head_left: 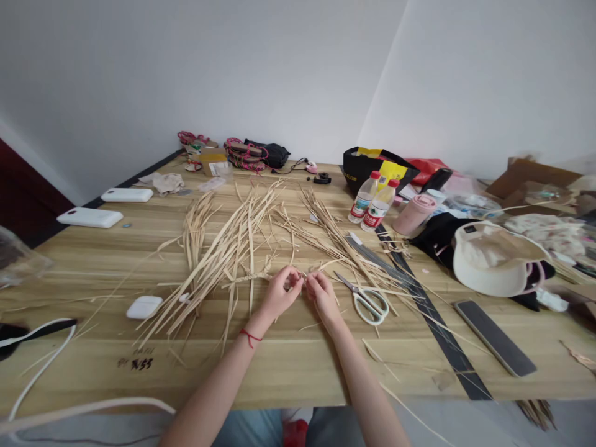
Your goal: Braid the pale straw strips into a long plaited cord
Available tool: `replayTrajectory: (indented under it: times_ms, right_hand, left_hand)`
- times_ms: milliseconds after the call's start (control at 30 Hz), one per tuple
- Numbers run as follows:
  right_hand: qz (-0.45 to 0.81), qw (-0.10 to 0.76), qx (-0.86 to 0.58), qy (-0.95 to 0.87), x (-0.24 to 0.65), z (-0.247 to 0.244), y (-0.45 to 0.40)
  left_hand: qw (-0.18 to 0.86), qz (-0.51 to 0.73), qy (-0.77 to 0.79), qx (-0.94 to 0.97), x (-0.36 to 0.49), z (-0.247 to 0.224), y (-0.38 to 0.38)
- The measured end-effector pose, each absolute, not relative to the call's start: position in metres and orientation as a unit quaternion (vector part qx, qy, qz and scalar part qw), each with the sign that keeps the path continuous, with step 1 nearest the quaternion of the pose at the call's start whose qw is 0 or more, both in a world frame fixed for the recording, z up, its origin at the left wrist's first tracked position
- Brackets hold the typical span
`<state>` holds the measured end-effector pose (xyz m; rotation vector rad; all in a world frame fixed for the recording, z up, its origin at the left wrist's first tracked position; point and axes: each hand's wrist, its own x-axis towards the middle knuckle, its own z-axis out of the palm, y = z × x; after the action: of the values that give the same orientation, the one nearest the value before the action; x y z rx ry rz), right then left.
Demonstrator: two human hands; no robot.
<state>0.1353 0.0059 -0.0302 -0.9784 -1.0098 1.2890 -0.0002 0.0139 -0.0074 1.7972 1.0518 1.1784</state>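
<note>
My left hand point(283, 289), with a red string on its wrist, is closed in a pinch above the middle of the table. Close beside it, my right hand point(322, 295) pinches too. A small bit of pale straw strand point(304, 276) shows between the fingertips; most of it is hidden by the fingers. Just left of my hands lies a short braided straw piece point(255, 274). Long loose straw strands point(237, 233) spread out beyond and to the left, and a second bundle of straw point(342, 239) fans to the right. Scissors point(367, 301) with pale handles rest right of my right hand.
A white earphone case point(144, 307) lies at left, two white power banks point(90, 217) farther back. Two water bottles point(379, 208), a pink cup point(414, 214), a black-and-yellow bag point(361, 167), a cream cap point(496, 267) and a phone point(496, 338) occupy the right side.
</note>
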Motion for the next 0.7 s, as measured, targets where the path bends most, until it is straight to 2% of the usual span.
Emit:
replayTrajectory:
  times_ms: [533,700]
  right_hand:
    - [0.500,0.570,-0.461,-0.461,0.1385,-0.0374,0.0085]
    - [0.498,0.573,-0.456,-0.465,0.1386,-0.0352,0.0079]
  left_hand:
    - [0.396,0.501,0.401,0.657,-0.0003,-0.0107,0.0151]
    - [0.356,0.463,0.400,0.706,-0.0039,-0.0078,0.0161]
